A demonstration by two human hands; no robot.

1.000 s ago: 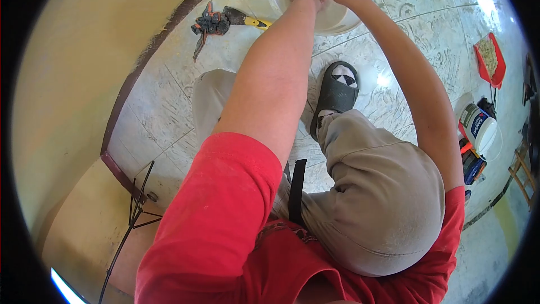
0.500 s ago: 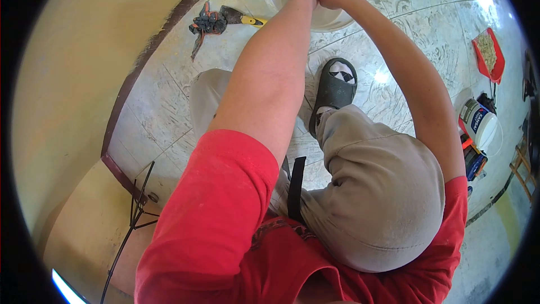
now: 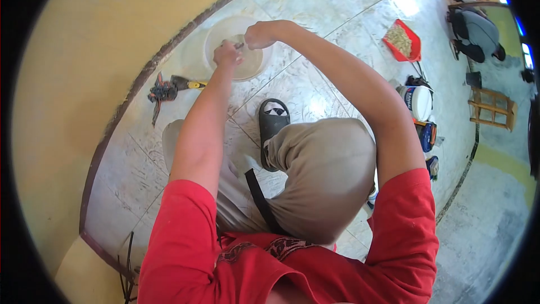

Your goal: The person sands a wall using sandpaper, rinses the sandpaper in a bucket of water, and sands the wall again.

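A whitish round tub point(image 3: 260, 67) stands on the tiled floor in front of me. Over it, my left hand point(image 3: 226, 54) is closed, with something small and greyish showing at its fingertips; its kind is too small to tell. My right hand point(image 3: 261, 35) is curled at the tub's right upper side, its fingers bent inward, and whatever it holds is hidden. Left of the tub lies a scraper point(image 3: 188, 83) with a yellow and black handle, its blade beside a crumpled dark and orange glove-like bundle point(image 3: 162, 91).
To the right are a red dustpan point(image 3: 413, 42) with pale debris, a white paint bucket point(image 3: 421, 102) and a blue package point(image 3: 428, 136). Farther off, another person point(image 3: 478, 31) bends down near a wooden frame point(image 3: 495, 107). The yellow wall point(image 3: 101, 39) rises on the left.
My hands, together in the tub before, are now slightly apart, the right one at its upper side. The view has shifted, bringing the other person into sight.
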